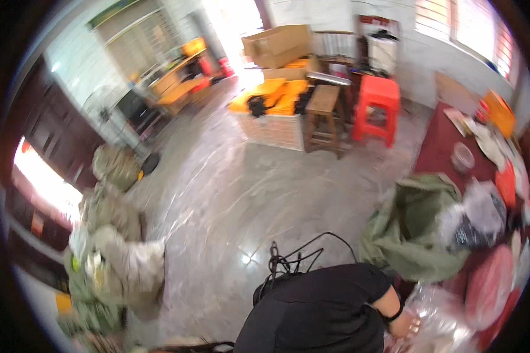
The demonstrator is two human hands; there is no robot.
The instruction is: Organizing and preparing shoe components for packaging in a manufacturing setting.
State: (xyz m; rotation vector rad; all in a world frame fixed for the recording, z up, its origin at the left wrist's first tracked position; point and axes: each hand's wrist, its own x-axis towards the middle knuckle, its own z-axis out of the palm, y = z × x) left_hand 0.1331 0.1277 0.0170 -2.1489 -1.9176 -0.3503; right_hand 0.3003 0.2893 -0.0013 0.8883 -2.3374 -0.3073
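My left arm in a black short sleeve, with a black wristband, bends across the lower right. At its end my left hand (pixel 402 325) has its fingers curled against a crumpled clear plastic bag (pixel 443 312). The small finger gaps are blurred, and part of the hand lies near the picture's rim. Beyond it stands a large green woven sack (pixel 415 259), its mouth open. Translucent bags (pixel 483 212) lie against the sack's right side. A round pink see-through bundle (pixel 490 288) sits to the right of the clear plastic. My right hand does not show.
Loops of black cable (pixel 294 259) stick out behind my sleeve. Stuffed sacks (pixel 121 259) line the left wall by a standing fan (pixel 109 115). Ahead are a wooden stool (pixel 324 100), a red plastic stool (pixel 377 97) and a crate (pixel 271 130) of orange packs. A dark red table (pixel 439 141) runs along the right.
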